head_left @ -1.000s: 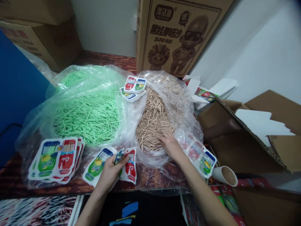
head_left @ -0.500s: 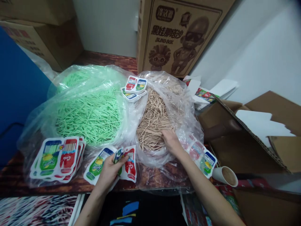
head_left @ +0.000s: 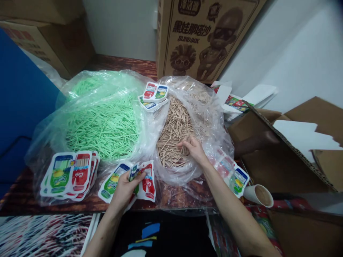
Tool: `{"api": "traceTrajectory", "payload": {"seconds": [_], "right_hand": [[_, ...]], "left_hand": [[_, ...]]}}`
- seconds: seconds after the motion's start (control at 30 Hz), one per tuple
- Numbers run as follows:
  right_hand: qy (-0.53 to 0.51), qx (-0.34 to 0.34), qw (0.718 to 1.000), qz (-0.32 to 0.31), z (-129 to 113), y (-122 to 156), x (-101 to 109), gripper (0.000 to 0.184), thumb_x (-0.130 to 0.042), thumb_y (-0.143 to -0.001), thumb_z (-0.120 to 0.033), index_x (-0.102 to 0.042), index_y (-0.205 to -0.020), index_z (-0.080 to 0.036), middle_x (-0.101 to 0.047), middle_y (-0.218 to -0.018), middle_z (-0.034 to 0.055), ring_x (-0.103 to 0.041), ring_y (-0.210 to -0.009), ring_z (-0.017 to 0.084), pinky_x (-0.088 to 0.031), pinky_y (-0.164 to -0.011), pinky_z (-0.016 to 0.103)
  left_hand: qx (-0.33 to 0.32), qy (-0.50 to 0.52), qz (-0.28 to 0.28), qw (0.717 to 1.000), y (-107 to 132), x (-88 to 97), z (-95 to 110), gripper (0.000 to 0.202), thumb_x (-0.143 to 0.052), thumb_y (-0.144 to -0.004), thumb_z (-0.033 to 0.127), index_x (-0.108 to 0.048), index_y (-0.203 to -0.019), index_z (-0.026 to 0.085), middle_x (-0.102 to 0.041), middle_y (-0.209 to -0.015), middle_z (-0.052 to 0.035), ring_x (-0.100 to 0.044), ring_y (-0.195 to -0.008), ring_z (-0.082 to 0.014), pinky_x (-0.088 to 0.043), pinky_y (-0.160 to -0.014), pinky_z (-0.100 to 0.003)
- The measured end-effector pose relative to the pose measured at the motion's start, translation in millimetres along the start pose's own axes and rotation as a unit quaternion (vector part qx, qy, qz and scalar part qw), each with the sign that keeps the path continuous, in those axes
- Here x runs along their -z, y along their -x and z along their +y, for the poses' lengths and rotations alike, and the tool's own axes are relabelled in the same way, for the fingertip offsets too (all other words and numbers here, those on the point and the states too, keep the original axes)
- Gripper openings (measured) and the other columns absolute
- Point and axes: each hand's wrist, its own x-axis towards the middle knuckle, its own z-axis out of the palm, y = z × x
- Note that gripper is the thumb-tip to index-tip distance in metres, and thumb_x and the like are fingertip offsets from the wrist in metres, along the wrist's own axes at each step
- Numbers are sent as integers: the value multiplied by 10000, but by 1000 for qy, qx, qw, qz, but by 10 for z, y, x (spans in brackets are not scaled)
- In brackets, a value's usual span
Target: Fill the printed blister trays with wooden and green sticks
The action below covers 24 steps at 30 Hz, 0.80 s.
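My left hand (head_left: 128, 185) is closed on a bent candy packet (head_left: 148, 182), whose red Cola half sticks out to the right of the fingers. Behind that hand, a flat packet with a green Sprite side (head_left: 111, 184) lies on the table edge. My right hand (head_left: 191, 147) is over the open plastic bag of thin brown sticks (head_left: 175, 125), its bent fingers closed on a few of them; how many is hidden. To the left is a bag of light green sticks (head_left: 107, 125).
Stacked packets (head_left: 65, 175) lie at the left front, with more packets (head_left: 154, 94) between the bags. A packet (head_left: 238, 180) and a paper cup (head_left: 258, 195) are at the right, beside an open carton (head_left: 289, 160). A large printed box (head_left: 193, 39) stands behind.
My right hand has shifted slightly up and its fingers have changed their pose over the brown sticks. My left hand still holds the bent packet. The camera view has tilted a little.
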Motion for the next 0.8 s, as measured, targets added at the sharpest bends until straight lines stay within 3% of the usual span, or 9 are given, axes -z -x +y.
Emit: {"api": "traceTrajectory", "payload": {"seconds": [0.07,0.17,0.23,0.33,0.47,0.53,0.63,0.7,0.8], "right_hand": [[96,42,994,28,2,43,0,74,-515,-788,-274,-486,-826,-217,-694,-742,16,-651,-718,189,-495,-710,314],[221,79,972,18,-19,71,9,38,-506,-792,-208,-535,-816,-213,-687,-726,12,-631,-743,191,-467,-744,315],[197,80,977,26,-58,67,20,89,-486,-809,-208,-558,-861,-205,-679,-706,7,-624,-719,182,-465,-755,320],[42,61,995,61,-182,118,22,138,-500,-818,-257,-544,-932,-191,-656,-690,-6,-614,-662,163,-481,-718,310],[-118,55,991,11,-387,515,-133,119,-523,-847,-299,-504,-923,-209,-631,-714,-15,-615,-655,148,-491,-682,291],[-108,50,992,-31,-406,832,-308,85,-495,-885,-285,-511,-923,-212,-633,-733,-4,-620,-703,152,-490,-699,287],[-34,83,994,-57,-251,1254,-615,113,-441,-923,-249,-546,-902,-214,-645,-805,17,-619,-791,159,-472,-762,291],[22,95,993,-60,-75,1414,-779,137,-434,-926,-231,-570,-927,-217,-649,-863,27,-614,-830,165,-458,-788,296],[21,78,994,-72,124,1475,-900,220,-417,-935,-224,-549,-1111,-225,-655,-854,21,-622,-831,165,-456,-811,306]], "left_hand": [[-18,3,10,1000,-16,42,10,266,-815,-603,276,-713,-806,137,-741,-750,-27,-670,-662,-171,-536,-639,-256],[-47,11,28,998,-32,92,15,271,-818,-600,266,-710,-816,143,-738,-747,-20,-669,-653,-169,-535,-627,-255],[-56,10,36,998,-20,102,12,274,-818,-604,258,-709,-829,147,-740,-760,-18,-666,-640,-160,-533,-622,-248],[-45,23,31,998,33,93,-1,261,-821,-601,245,-706,-813,145,-741,-754,-17,-669,-634,-157,-539,-639,-255],[-29,56,40,997,82,105,-2,252,-831,-585,240,-693,-775,147,-740,-722,-5,-674,-618,-152,-543,-629,-247],[-29,65,52,996,69,131,12,259,-837,-575,244,-688,-762,146,-737,-705,-2,-671,-598,-150,-540,-603,-239],[-39,66,57,995,27,161,44,267,-842,-564,248,-694,-760,141,-736,-694,-3,-668,-586,-152,-539,-595,-240],[-48,59,58,995,12,154,62,274,-841,-563,255,-701,-769,140,-737,-694,-6,-670,-591,-159,-538,-600,-245],[-48,54,51,996,26,115,73,283,-840,-564,264,-709,-783,142,-739,-699,-13,-671,-598,-163,-536,-609,-247]]}}
